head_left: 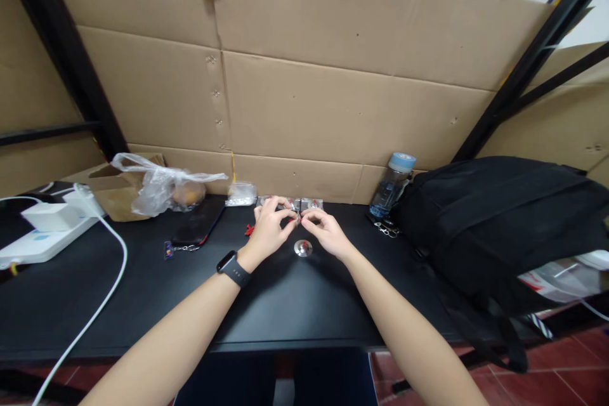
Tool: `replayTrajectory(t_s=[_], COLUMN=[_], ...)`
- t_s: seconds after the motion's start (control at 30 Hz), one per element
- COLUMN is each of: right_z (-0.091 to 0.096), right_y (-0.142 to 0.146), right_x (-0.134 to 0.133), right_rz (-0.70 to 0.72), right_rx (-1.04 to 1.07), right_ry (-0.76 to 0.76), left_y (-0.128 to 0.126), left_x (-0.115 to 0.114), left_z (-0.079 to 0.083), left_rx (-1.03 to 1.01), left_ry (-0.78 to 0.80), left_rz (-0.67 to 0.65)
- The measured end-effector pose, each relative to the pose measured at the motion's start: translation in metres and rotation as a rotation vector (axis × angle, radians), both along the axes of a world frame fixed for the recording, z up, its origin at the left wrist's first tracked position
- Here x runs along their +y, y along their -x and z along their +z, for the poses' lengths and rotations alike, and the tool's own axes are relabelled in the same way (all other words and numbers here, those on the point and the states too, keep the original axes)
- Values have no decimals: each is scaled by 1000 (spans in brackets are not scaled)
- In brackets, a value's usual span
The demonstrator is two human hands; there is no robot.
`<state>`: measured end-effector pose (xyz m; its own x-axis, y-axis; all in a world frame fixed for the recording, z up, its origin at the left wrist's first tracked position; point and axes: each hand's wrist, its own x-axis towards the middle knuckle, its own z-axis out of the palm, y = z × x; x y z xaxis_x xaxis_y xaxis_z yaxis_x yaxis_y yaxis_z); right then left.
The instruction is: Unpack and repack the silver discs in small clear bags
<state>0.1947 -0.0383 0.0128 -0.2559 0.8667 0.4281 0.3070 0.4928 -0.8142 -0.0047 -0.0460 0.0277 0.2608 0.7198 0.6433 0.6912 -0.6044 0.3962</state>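
Above the black table, my left hand (272, 226) and my right hand (329, 235) meet fingertip to fingertip. Both are closed in a pinch around something small that is too tiny to make out. Just below them on the tabletop lies a round silver disc (299, 250) with a red part at its middle. Beside my left hand rests a small red piece (249, 229), partly covered by the hand. Behind my fingers are small clear packets (313, 204) with red and silver contents, some hidden by my left hand. A dark watch (233, 268) is on my left wrist.
To the left are a phone-like black case (200, 222), a tied plastic bag (164, 187) with a round orange item, and a white power strip (61, 238) with a cable. A water bottle (391, 187) and a black backpack (495, 235) stand right. Cardboard (333, 108) walls the back.
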Motion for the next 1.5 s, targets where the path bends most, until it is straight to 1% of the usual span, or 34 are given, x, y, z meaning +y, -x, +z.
replayTrajectory(t_s=[0.1, 0.27, 0.33, 0.47, 0.57, 0.7, 0.8, 0.9, 0.97, 1.03, 1.17, 1.27, 1.37, 1.43, 1.5], right_z=[-3, -3, -1, 2, 5, 11, 13, 9, 5, 2, -1, -1, -3, -5, -7], right_y=[-2, -3, -2, 0, -5, -26, -46, -60, -64, -65, -64, -65, -67, -69, -71], right_x=[2, 0, -1, -4, -3, 3, 8, 11, 13, 14, 16, 18, 20, 22, 24], right_rz=[-48, -109, -105, -37, -28, -125, -180, -223, -249, -244, -198, -206, -198, -189, -186], right_rx=[-102, -244, -252, -203, -236, -381, -530, -670, -742, -795, -800, -778, -760, -749, -741], right_ry=[-37, -101, -121, -74, -103, -215, -189, -143, -110, -76, -37, -39, -39, -39, -39], left_y=[0, 2, 1, 0, 1, 4, 6, 5, 4, 2, 3, 18, 47, 69, 87], left_x=[1, 2, 2, 3, 6, 10, 11, 12, 12, 13, 16, 23, 36, 44, 51], left_z=[-1, -1, -1, -6, -11, -15, -16, -19, -22, -25, -25, -18, -8, -5, -5], left_rx=[20, -43, 3, 112, 131, 194, 245, 278, 298, 309, 291, 272, 299, 340, 367], left_ry=[26, 83, 90, 91, 98, 121, 142, 136, 134, 143, 188, 191, 188, 252, 356], left_rz=[-41, -76, -116, -159, -143, -104, -106, -96, -96, -100, -111, -72, 50, 115, 146])
